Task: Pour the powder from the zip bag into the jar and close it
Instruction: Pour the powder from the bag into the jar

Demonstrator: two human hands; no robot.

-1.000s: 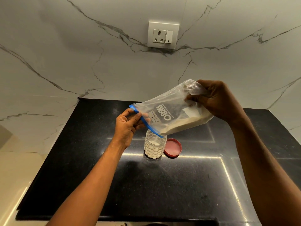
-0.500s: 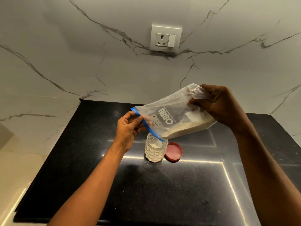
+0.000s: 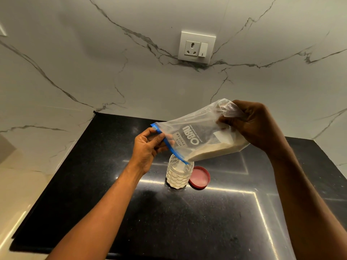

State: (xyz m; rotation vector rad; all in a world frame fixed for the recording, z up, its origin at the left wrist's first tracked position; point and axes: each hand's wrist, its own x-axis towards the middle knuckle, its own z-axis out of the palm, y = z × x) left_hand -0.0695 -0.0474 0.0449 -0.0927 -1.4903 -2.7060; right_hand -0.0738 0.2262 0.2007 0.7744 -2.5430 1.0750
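A clear zip bag (image 3: 195, 136) with a blue zip strip and a "milk powder" label is tilted mouth-down over a small clear textured jar (image 3: 179, 176). Pale powder lies along the bag's lower edge and reaches the lower corner at the jar's mouth. My left hand (image 3: 148, 147) pinches the blue zip edge. My right hand (image 3: 253, 126) grips the bag's raised bottom corner. The jar stands upright on the black countertop (image 3: 93, 184), open, with white powder filling most of it. Its red lid (image 3: 199, 177) lies flat just right of the jar, touching or nearly touching it.
A white marble-patterned wall rises behind the counter, with a socket and switch plate (image 3: 196, 46) above the work spot. The black counter's front edge runs along the bottom of the view, and a pale beige surface (image 3: 16, 194) lies to its left.
The bag and both hands hold almost the same pose over the jar; the powder has slid further toward the bag's lower corner. The view has shifted slightly.
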